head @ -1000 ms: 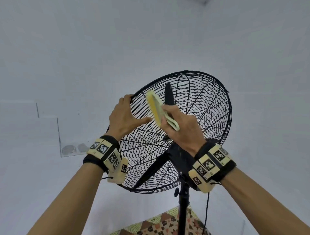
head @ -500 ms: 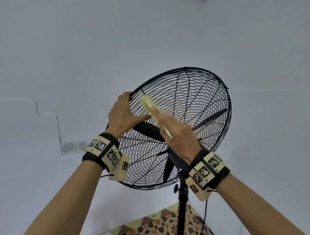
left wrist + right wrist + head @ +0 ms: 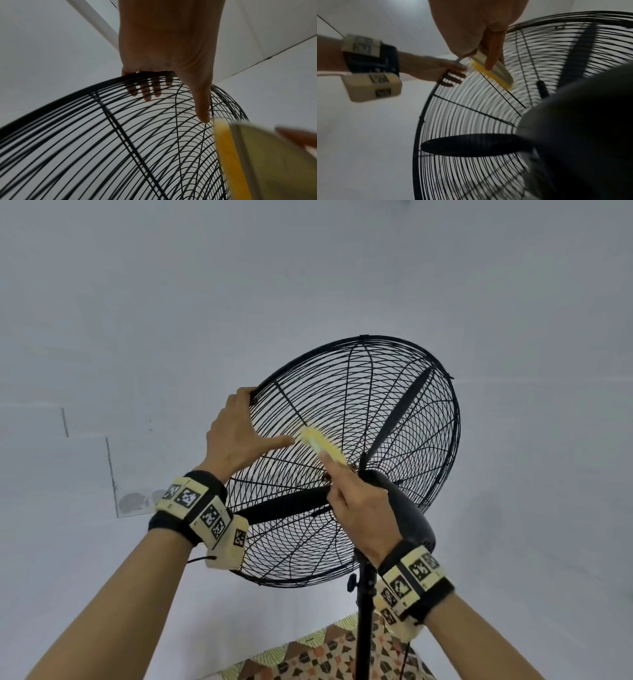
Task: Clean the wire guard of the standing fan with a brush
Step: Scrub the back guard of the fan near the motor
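The standing fan's black wire guard (image 3: 376,405) tilts upward in front of a white wall. My left hand (image 3: 236,433) grips its upper left rim, fingers curled over the edge (image 3: 145,93) and thumb stretched along the rear wires. My right hand (image 3: 356,501) holds a pale brush with yellow bristles (image 3: 322,445), index finger laid along its back. The bristles (image 3: 493,77) press against the rear wires between the rim and the hub. In the left wrist view the brush (image 3: 228,155) lies just right of my thumb. Black blades (image 3: 287,505) show through the guard (image 3: 471,108).
The dark motor housing (image 3: 404,508) sits right under my right wrist, on a black pole (image 3: 364,611) with a clamp knob. A patterned floor (image 3: 325,655) and a thin cable (image 3: 407,659) lie below. A white wall fills the rest.
The brush has slid along the rear wires from near the rim towards the hub. The blades have turned inside the guard. My left hand keeps its grip on the rim.
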Demonstrator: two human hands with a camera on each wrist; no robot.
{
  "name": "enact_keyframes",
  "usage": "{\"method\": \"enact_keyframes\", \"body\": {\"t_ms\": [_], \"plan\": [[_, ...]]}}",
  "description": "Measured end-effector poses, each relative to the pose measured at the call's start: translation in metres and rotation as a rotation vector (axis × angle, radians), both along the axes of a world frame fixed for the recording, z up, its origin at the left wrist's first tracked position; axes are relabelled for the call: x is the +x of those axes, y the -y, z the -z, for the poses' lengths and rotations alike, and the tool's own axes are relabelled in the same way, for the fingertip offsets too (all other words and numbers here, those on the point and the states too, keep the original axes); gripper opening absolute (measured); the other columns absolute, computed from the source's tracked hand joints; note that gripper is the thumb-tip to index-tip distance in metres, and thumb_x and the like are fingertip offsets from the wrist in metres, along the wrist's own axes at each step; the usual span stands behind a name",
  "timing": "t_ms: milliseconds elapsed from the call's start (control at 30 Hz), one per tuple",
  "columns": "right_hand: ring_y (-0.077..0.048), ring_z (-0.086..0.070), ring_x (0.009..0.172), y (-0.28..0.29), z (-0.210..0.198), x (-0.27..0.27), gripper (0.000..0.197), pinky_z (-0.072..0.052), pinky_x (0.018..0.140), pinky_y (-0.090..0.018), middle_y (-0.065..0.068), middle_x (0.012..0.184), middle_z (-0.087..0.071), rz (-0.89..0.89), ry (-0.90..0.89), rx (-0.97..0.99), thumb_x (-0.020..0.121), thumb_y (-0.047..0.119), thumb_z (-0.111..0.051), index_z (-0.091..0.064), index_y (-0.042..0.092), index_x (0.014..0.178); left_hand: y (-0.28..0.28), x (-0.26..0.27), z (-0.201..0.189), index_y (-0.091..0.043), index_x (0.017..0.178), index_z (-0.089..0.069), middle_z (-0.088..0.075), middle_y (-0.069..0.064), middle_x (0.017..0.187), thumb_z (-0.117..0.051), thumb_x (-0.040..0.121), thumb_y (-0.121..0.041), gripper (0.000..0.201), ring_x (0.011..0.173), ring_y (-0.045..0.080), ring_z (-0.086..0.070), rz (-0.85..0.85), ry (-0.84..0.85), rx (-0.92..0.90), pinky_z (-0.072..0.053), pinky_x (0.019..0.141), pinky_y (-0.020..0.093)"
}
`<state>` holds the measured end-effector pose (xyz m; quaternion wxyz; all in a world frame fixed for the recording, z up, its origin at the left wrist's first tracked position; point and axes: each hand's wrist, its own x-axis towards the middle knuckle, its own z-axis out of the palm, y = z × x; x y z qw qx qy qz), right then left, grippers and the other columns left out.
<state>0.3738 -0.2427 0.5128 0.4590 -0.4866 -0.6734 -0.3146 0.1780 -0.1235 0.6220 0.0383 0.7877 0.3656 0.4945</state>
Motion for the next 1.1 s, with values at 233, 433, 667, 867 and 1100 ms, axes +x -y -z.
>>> {"method": "enact_keyframes", "body": {"t_ms": [233,433,667,867,1100], "plan": [[-0.029,-0.074,0.104,0.009,0.0,-0.017,0.051,-0.065,0.076,-0.044,-0.02,0.131,-0.067,-0.022,-0.066,0.137,0.103,0.017,-0.051,-0.044,0.011,0.153,0.005,0.005,0.0,-0.021,0.146,-0.039,-0.054,0.003,0.141,-0.089,0.064,-0.067,0.107,0.126,0.025,-0.055,-0.001,0.004,0.016,-0.047,0.096,0.047],[-0.03,-0.072,0.106,-0.008,0.025,-0.013,0.075,-0.064,0.075,-0.048,-0.019,0.135,-0.065,0.069,-0.123,0.027,0.096,0.001,-0.064,-0.03,0.02,0.161,0.004,-0.002,0.001,-0.021,0.148,-0.038,-0.054,0.003,0.14,-0.088,0.063,-0.068,0.109,0.126,0.026,-0.056,0.004,0.019,0.011,-0.047,0.099,0.05],[-0.027,-0.067,0.121,-0.003,0.008,-0.041,0.053,-0.063,0.087,-0.044,-0.018,0.139,-0.063,0.028,-0.099,0.23,0.102,0.01,-0.057,-0.045,0.016,0.154,0.008,0.002,0.002,-0.02,0.147,-0.039,-0.056,0.004,0.138,-0.09,0.066,-0.063,0.104,0.124,0.027,-0.057,0.002,0.014,0.04,-0.048,0.097,0.051],[-0.019,-0.071,0.095,-0.011,0.038,-0.017,0.057,-0.063,0.076,-0.044,-0.012,0.124,-0.071,0.075,-0.394,0.108,0.099,0.004,-0.059,-0.049,0.029,0.149,0.009,-0.004,0.003,-0.021,0.149,-0.037,-0.055,0.004,0.14,-0.087,0.066,-0.067,0.108,0.127,0.027,-0.056,0.023,0.016,0.029,-0.048,0.1,0.053],[-0.009,-0.063,0.062,-0.012,0.04,-0.019,0.046,-0.055,0.059,-0.022,0.003,0.081,-0.067,0.084,-0.726,0.142,0.098,0.004,-0.06,-0.058,0.019,0.142,0.01,-0.001,0.005,-0.021,0.149,-0.037,-0.054,0.004,0.141,-0.088,0.068,-0.064,0.105,0.127,0.028,-0.055,0.017,0.023,0.032,-0.047,0.1,0.053]]}}
